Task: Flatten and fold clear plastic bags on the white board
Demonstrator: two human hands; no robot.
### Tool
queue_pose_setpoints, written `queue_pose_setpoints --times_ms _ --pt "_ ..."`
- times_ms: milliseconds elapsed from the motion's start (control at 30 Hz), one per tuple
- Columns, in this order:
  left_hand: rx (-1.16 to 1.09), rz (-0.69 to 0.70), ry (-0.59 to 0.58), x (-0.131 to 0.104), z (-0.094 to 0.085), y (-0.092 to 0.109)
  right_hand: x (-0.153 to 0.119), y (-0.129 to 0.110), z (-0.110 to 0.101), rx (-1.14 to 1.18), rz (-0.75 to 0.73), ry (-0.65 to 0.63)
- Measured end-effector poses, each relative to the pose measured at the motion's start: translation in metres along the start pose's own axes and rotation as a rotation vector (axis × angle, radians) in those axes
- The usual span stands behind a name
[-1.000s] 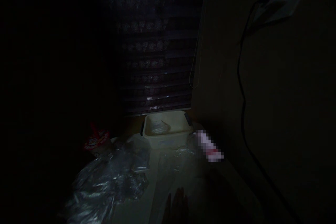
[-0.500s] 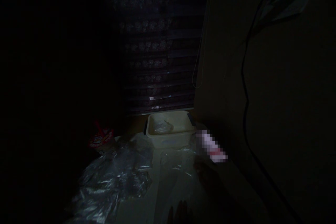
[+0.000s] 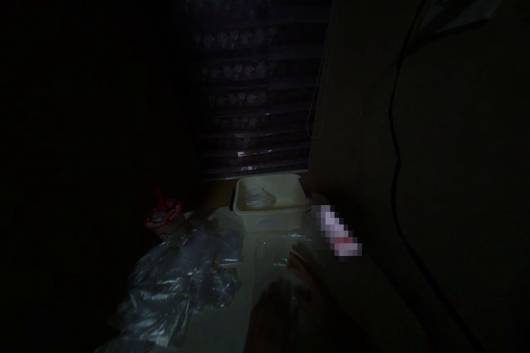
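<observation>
A hand [image 3: 290,298] shows dimly at the bottom middle of the view, over a pale surface [image 3: 232,325]; the room is too dark to tell which hand it is, how far its fingers are spread, or whether it has hold of anything, and no second hand can be made out. It is nearest to a flat clear plastic sheet [image 3: 273,256] that lies just ahead of it. To its left a crumpled heap of clear plastic [image 3: 182,287] covers the surface out to the dark left edge. Beyond both, a cream tub [image 3: 271,207] stands at the far edge, below a patterned blind [image 3: 252,83], with a scrap of clear plastic inside. A red packet [image 3: 163,215] lies left of the tub, well apart from the hand. On the right a wall [image 3: 434,176] closes in, with a dark cable [image 3: 393,149] hanging down it. The barest stretch of surface runs between the heap and the wall.
</observation>
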State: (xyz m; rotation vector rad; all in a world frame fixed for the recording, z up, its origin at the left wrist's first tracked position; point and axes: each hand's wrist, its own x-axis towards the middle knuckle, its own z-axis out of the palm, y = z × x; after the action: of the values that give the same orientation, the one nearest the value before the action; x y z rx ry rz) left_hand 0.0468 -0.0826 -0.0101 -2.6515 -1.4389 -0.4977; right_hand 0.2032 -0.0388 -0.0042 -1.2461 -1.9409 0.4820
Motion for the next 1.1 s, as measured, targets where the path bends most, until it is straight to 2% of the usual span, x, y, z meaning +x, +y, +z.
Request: queue_pose_setpoints --times_ms 167,267,333,400,533,633,800,967,1100 --pt "0.102 0.012 0.176 0.017 0.023 -0.023 -0.013 0.009 -0.005 -0.094 0.046 0.202" --pt "0.109 -0.035 0.177 0.016 0.035 -0.024 -0.03 0.021 -0.004 -0.129 0.124 0.303" --pt "0.096 -0.111 0.134 0.017 0.038 -0.02 -0.041 0.027 -0.004 -0.229 0.18 0.284" --pt "0.064 -0.161 0.076 0.021 0.033 -0.016 -0.049 0.029 -0.004 -0.316 0.193 0.23" --pt "-0.027 -0.166 -0.032 0.035 0.01 -0.011 -0.046 0.026 -0.002 -0.339 0.175 0.218" --pt "-0.061 -0.232 -0.046 0.043 -0.003 -0.01 -0.037 0.02 0.001 -0.35 0.146 0.231" --pt "-0.077 -0.344 -0.008 0.046 -0.003 -0.014 -0.032 0.013 -0.001 -0.42 0.076 0.218" --pt "-0.045 -0.303 -0.013 0.045 -0.002 -0.019 -0.036 0.011 -0.005 -0.518 -0.033 0.184" --pt "0.011 -0.285 -0.01 0.046 -0.008 -0.017 -0.036 0.01 -0.007 -0.505 -0.04 0.13"
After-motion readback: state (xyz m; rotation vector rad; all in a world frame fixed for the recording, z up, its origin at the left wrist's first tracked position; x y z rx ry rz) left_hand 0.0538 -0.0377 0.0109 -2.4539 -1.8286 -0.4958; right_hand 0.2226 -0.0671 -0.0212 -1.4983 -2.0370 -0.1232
